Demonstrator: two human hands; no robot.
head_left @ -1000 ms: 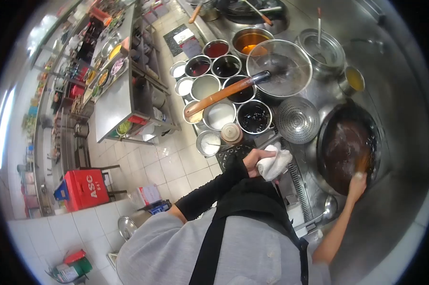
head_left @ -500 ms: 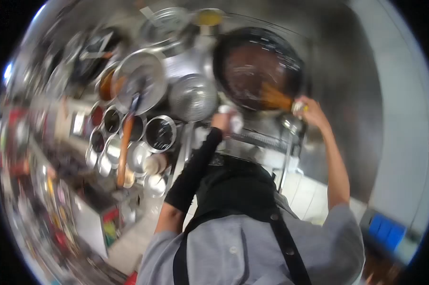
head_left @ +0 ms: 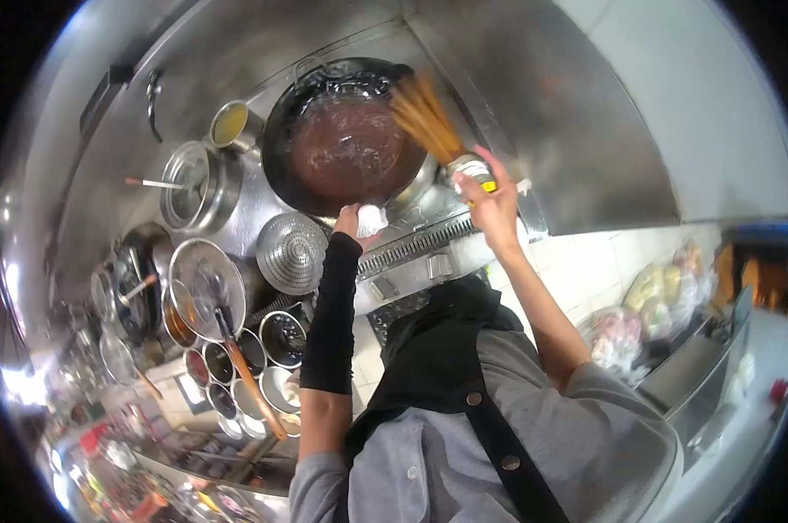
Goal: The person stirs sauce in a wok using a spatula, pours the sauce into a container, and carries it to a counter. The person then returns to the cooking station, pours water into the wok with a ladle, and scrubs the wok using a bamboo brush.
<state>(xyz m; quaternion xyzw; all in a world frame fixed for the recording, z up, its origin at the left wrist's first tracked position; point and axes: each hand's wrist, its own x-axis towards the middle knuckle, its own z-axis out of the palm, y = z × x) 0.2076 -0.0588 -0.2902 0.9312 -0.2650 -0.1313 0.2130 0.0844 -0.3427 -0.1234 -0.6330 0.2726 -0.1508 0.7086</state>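
Observation:
A large dark wok sits on the stove with reddish-brown liquid in it. At its near rim, my left hand is closed on a folded white cloth, which lies against the wok's edge. My right hand grips the handle of a bamboo wok brush, wrapped in white and yellow. The brush's bristles are raised over the wok's right edge and point up and left. Beside the wok on the left lies a perforated metal strainer.
A metal pot of yellow liquid and a lidded pot stand left of the wok. A wide sieve with a ladle rests near several seasoning containers. Stove knobs line the front. Bagged food is at right.
The brush has come up out of the wok, where its bristles were in the liquid. My left hand stays at the rim with the cloth. The whole view has turned.

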